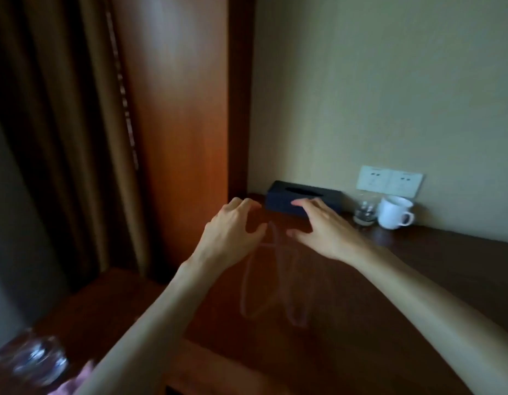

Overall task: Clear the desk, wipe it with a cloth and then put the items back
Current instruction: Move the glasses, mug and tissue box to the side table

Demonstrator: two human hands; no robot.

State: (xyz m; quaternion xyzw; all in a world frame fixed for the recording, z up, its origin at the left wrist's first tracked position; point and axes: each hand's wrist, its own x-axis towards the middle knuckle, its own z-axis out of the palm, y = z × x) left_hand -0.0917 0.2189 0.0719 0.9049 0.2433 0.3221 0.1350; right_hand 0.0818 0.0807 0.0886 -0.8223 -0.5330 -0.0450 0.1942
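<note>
A dark tissue box point(278, 199) lies on the brown wooden desk point(418, 269), back against the wall in the corner. Both my arms stretch toward it. My left hand point(232, 229) hovers just left of the box's near end, fingers loosely curled and holding nothing. My right hand point(321, 226) is in front of the box with its fingers spread and straight, its fingertips overlapping the box's front face; contact cannot be told. A pink cloth point(73, 383) shows at the bottom left edge, blurred.
A clear glass point(365, 210) and a white mug point(393, 212) stand by the wall under two sockets point(389, 181). Another blurred glass object point(39, 360) sits at the bottom left. A wooden panel point(175, 109) and curtain point(62, 109) close off the left.
</note>
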